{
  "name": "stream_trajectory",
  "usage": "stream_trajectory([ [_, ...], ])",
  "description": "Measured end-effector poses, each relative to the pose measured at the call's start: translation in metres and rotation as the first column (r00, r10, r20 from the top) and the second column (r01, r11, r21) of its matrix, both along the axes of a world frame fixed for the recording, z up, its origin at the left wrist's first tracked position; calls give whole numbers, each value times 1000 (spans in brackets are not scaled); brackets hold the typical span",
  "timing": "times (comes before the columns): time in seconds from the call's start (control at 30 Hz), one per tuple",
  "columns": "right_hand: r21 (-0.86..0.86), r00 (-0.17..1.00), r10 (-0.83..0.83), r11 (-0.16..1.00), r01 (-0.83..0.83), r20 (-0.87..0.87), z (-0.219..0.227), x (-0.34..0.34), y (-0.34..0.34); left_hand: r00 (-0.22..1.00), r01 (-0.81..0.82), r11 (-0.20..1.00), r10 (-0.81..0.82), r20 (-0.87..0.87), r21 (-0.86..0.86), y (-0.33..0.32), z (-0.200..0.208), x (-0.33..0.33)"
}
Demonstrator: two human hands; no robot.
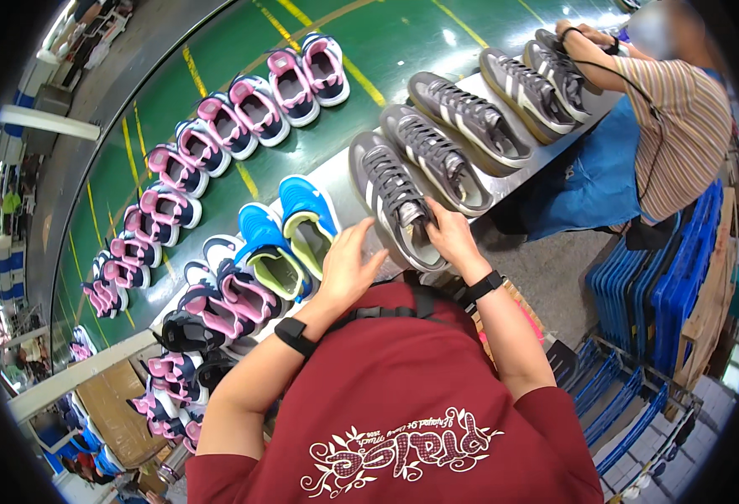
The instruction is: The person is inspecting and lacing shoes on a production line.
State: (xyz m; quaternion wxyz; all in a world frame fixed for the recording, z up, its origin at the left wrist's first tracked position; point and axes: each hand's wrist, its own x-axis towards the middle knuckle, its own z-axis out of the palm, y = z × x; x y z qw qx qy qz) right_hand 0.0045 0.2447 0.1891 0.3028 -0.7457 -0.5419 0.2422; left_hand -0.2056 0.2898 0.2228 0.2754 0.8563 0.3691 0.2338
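The right hand (452,237) gripped the heel of the nearest grey shoe (395,202), which lay on the grey bench (336,181) by the edge. The left hand (348,265) was open, just beside it. A bump could have knocked that shoe off the edge. No boxes or labels showed, only yellow floor lines (193,71).
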Motion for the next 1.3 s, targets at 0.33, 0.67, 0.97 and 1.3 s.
stream_trajectory([
  [0.33, 128, 999, -43, 991, 42, 3, 31, -4, -25, 943, -35, 336, 322, 80, -941, 5, -20, 35],
  [0.67, 357, 817, -279, 929, 97, 505, 54, 89, 7, 912, -146, 515, 401, 87, -845, 4, -33, 51],
  [0.97, 96, 628, -86, 995, 18, 773, 15, 117, 45, 916, -230, 477, 401, -22, -848, 17, -45, 64],
  [1.3, 198, 597, -279, 960, 198, 752, 21, 141, 26, 947, -317, 656, 181, -265, -685, 40, -22, 128],
])
